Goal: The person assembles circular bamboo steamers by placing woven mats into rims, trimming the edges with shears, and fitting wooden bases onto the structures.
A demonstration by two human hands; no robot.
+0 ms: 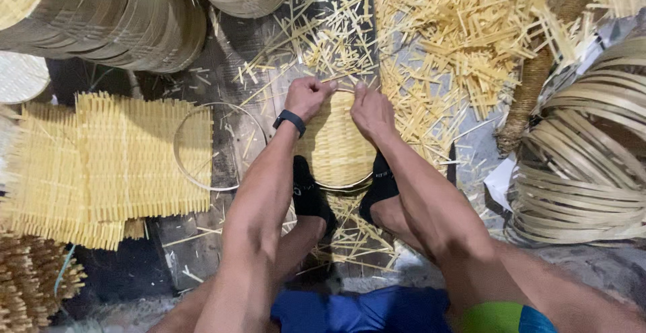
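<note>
Bamboo strips woven into a round basket (334, 146) lie on the floor between two black-socked feet, where the left hand (307, 97), fingers curled into a fist, and the right hand (371, 112), fingers bent down, both grip its far rim beside scattered offcuts (464, 44).

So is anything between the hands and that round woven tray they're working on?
Nothing visible. The left hand and right hand already rest on the far rim of the round woven tray, which both feet pin down; loose bamboo offcuts lie beyond it.
</note>
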